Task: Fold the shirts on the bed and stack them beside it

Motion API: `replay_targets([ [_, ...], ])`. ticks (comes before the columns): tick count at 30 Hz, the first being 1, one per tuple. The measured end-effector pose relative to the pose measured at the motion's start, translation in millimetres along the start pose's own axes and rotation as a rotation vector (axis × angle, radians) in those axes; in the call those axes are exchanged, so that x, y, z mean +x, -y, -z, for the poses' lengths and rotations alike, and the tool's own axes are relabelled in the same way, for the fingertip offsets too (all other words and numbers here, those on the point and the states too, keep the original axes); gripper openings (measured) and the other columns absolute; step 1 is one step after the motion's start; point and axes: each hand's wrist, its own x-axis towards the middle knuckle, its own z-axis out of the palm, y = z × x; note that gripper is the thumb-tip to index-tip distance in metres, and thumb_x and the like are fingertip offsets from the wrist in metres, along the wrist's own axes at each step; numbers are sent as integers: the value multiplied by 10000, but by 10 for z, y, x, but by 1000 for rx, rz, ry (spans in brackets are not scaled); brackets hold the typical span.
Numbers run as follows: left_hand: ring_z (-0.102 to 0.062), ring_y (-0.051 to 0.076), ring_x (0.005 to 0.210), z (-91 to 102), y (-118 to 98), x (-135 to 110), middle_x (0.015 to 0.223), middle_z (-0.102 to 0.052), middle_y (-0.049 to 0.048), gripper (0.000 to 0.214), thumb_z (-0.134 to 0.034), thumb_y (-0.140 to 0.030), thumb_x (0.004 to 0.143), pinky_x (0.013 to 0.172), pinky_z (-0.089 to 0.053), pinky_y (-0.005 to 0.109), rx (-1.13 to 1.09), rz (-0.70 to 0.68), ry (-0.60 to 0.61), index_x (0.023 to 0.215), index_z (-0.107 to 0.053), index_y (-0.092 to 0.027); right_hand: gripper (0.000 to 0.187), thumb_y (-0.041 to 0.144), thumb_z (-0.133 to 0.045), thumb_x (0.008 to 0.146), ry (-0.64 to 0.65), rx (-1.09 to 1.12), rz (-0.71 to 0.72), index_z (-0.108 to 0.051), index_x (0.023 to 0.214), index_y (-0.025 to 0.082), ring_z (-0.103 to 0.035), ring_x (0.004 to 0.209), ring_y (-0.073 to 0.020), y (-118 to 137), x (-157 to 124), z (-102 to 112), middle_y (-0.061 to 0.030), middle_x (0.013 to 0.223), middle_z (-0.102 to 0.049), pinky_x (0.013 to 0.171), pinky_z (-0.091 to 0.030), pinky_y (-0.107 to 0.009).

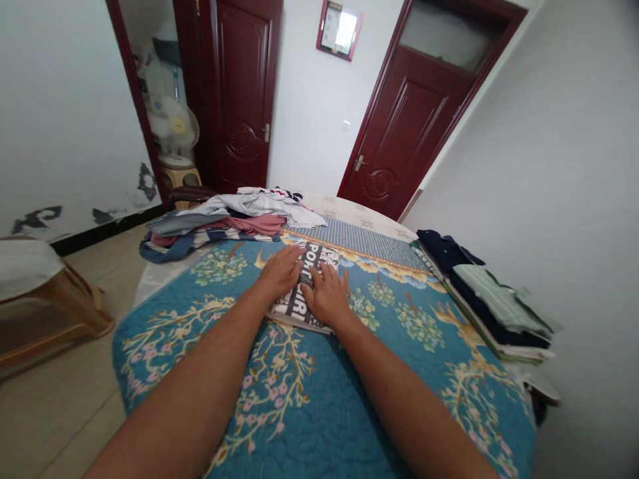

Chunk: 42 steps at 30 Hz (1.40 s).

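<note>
Bed (309, 412), covered by a blue flowered quilt, carries all items noted.

A folded garment (299, 307), white with a dark band of lettering, lies flat near the middle of the quilt. The left hand (280, 271) rests palm down on its left half and the right hand (327, 296) palm down on its right half, the two just beside each other. The fingers (293, 257) of both hands are stretched out flat on the cloth, closed around nothing.

A loose heap of clothes (234, 219) sits at the far left end of the bed. A stack of folded clothes (494, 299) lies along the right edge, by the wall.
</note>
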Motion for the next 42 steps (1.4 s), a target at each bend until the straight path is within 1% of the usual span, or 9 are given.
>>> replay_targets([
  [2, -469, 262, 1525, -66, -47, -30, 1578, -591, 128, 489, -373, -323, 1073, 1283, -358, 483, 40, -62, 74, 1485, -602, -195, 635, 524, -504, 1072, -18, 22, 5, -478, 1628, 217, -256, 1624, -377, -24, 12, -5, -160, 1740, -357, 1285, -199, -640],
  [6, -439, 315, 1551, -194, -60, -102, 1616, -559, 138, 495, -384, -381, 1084, 1282, -336, 550, 166, 23, 206, 1502, -587, -209, 647, 431, -471, 1076, -31, 116, 13, -415, 1657, 152, -232, 1640, -346, -98, -5, -62, -164, 1753, -329, 1308, -198, -591],
  [11, -424, 324, 1565, -237, -30, -134, 1672, -490, 160, 541, -380, -417, 1094, 1277, -336, 520, 256, 94, 213, 1561, -521, -183, 627, 406, -395, 1094, -37, 219, -64, -402, 1648, 113, -270, 1630, -318, -194, 44, -101, -172, 1746, -343, 1307, -209, -588],
  [21, -378, 326, 1599, -167, -157, -145, 1703, -444, 175, 575, -391, -431, 1097, 1285, -313, 543, 258, 189, 236, 1604, -474, -171, 584, 506, -370, 1100, 80, 170, -201, -569, 1482, 111, -407, 1540, -342, -478, 813, -106, -228, 1646, -480, 1245, -307, -576],
  [25, -376, 331, 1599, -177, -149, -137, 1701, -445, 180, 591, -360, -440, 1101, 1288, -298, 551, 267, 200, 248, 1606, -458, -150, 578, 500, -344, 1111, 75, 148, -219, -635, 1412, 102, -433, 1521, -349, -532, 954, -147, -240, 1590, -541, 1246, -294, -567],
  [29, -368, 340, 1603, -186, -142, -142, 1710, -434, 174, 596, -334, -443, 1105, 1287, -293, 565, 279, 216, 259, 1613, -449, -153, 587, 481, -287, 1132, -55, 146, -224, -615, 1448, 111, -466, 1503, -320, -522, 800, -200, -229, 1576, -559, 1242, -312, -512],
  [33, -382, 349, 1593, -179, -150, -139, 1697, -451, 181, 594, -335, -435, 1103, 1280, -299, 574, 286, 208, 255, 1601, -457, -136, 614, 480, -318, 1130, -169, 100, -163, -474, 1595, 111, -395, 1557, -307, -467, 451, -236, -211, 1679, -443, 1260, -300, -487],
  [37, -383, 351, 1589, -175, -153, -121, 1697, -449, 186, 603, -315, -443, 1107, 1283, -290, 567, 305, 202, 265, 1598, -449, -120, 666, 530, -393, 1109, -150, 34, -129, -410, 1655, 149, -348, 1583, -358, -404, 96, -191, -206, 1735, -345, 1261, -291, -558],
  [42, -352, 351, 1608, -142, -119, -156, 1726, -397, 194, 647, -332, -497, 1102, 1289, -277, 564, 312, 186, 308, 1635, -401, -137, 756, 569, -436, 1088, -55, 22, -110, -325, 1700, 139, -274, 1622, -384, -341, -318, -60, -245, 1716, -363, 1271, -242, -624],
])
